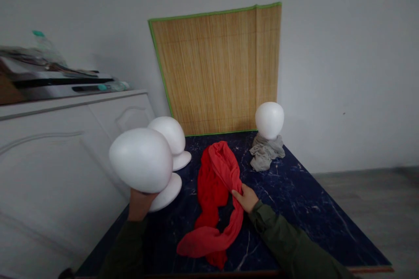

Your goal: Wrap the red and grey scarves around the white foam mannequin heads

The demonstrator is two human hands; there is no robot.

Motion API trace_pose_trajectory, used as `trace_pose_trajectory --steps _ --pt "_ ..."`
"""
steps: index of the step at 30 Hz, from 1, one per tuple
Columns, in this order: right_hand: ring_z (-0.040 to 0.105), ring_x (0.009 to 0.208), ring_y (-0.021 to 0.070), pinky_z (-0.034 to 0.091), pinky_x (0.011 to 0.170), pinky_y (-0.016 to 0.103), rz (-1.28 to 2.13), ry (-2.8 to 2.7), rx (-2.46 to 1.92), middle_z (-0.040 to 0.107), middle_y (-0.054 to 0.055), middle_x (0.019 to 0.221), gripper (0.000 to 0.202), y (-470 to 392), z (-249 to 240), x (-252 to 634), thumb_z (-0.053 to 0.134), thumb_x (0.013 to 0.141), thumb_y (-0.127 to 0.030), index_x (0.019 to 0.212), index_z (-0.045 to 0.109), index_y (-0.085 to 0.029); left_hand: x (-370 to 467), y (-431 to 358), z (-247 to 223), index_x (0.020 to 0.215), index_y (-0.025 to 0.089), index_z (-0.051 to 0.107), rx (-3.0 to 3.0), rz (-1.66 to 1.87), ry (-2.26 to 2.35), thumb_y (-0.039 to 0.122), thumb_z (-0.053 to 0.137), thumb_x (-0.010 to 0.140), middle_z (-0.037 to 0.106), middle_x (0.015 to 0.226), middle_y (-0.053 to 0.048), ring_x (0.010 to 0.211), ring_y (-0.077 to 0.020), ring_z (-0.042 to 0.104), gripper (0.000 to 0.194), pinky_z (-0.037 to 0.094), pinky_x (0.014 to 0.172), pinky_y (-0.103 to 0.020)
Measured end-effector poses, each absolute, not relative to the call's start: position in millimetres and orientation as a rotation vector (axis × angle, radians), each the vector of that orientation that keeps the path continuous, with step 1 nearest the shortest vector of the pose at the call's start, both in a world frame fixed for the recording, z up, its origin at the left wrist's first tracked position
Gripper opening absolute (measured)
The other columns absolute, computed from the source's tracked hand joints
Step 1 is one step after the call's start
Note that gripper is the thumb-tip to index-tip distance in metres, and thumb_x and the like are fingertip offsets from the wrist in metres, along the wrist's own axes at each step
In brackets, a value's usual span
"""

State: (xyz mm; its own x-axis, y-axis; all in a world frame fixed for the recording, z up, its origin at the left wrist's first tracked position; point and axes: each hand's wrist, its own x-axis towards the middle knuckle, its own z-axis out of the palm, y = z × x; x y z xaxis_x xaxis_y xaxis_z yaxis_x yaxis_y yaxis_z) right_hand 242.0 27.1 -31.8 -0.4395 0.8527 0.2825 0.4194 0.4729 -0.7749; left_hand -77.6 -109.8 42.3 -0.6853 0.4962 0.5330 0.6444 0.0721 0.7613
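Note:
My left hand (141, 204) is wrapped round a white foam head (142, 160) at the left, which tilts over with its round base (167, 192) pointing right; most of the fingers are hidden behind it. Near the middle, my right hand (246, 198) pinches the edge of a coral scarf (225, 165). That scarf loops over a darker red cloth (208, 187) lying on the dark blue marbled table (288, 196). Behind the held head stands a second white foam head (170, 135). A third one (269, 120) stands at the back right with a grey cloth (266, 152) around its lower part.
A bamboo mat (219, 69) with green edging hangs on the wall behind the table. White cabinets (59, 161) run along the left side, with a plastic bottle (47, 45), cables and a flat device (65, 85) on top.

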Motion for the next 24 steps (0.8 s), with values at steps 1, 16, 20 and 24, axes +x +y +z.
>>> trace_pose_trajectory --steps 1,16,20,24 --pt "0.058 0.079 0.0201 0.043 0.073 0.03 0.802 -2.081 -1.047 0.063 0.01 0.085 0.03 26.9 -31.9 242.0 0.043 0.081 -0.038 0.09 0.06 -0.014 -80.1 -108.4 40.8 0.104 0.02 0.044 -1.117 -1.698 -2.23 0.05 0.069 0.047 0.056 0.105 -0.001 0.107 -0.0299 0.047 0.069 0.04 0.092 -0.046" --pt "0.05 0.083 0.0196 0.038 0.079 0.03 0.41 -2.524 -0.948 0.056 0.008 0.085 0.028 16.8 -24.1 238.6 0.055 0.075 -0.04 0.079 0.064 -0.014 -105.1 -74.8 10.0 0.115 0.005 0.037 -0.948 -1.656 -2.197 0.042 0.071 0.046 0.045 0.121 -0.023 0.114 -0.0358 0.042 0.086 0.035 0.095 -0.047" --pt "0.051 0.082 0.0207 0.038 0.078 0.031 0.367 -2.487 -1.001 0.057 0.01 0.084 0.037 16.9 -25.0 240.4 0.05 0.077 -0.047 0.081 0.064 -0.013 -102.4 -77.7 5.7 0.125 0.006 0.025 -0.981 -1.663 -2.159 0.042 0.073 0.045 0.04 0.128 -0.022 0.117 -0.0329 0.041 0.1 0.035 0.096 -0.043" --pt "0.054 0.073 0.0172 0.039 0.073 0.028 0.519 -2.392 -1.03 0.058 0.009 0.071 0.043 21.2 -25.9 247.2 0.032 0.089 -0.036 0.068 0.062 -0.014 -92.7 -85.3 1.8 0.128 0.008 0.022 -0.977 -1.523 -2.173 0.048 0.072 0.046 0.039 0.127 -0.02 0.117 -0.033 0.04 0.104 0.035 0.096 -0.043"
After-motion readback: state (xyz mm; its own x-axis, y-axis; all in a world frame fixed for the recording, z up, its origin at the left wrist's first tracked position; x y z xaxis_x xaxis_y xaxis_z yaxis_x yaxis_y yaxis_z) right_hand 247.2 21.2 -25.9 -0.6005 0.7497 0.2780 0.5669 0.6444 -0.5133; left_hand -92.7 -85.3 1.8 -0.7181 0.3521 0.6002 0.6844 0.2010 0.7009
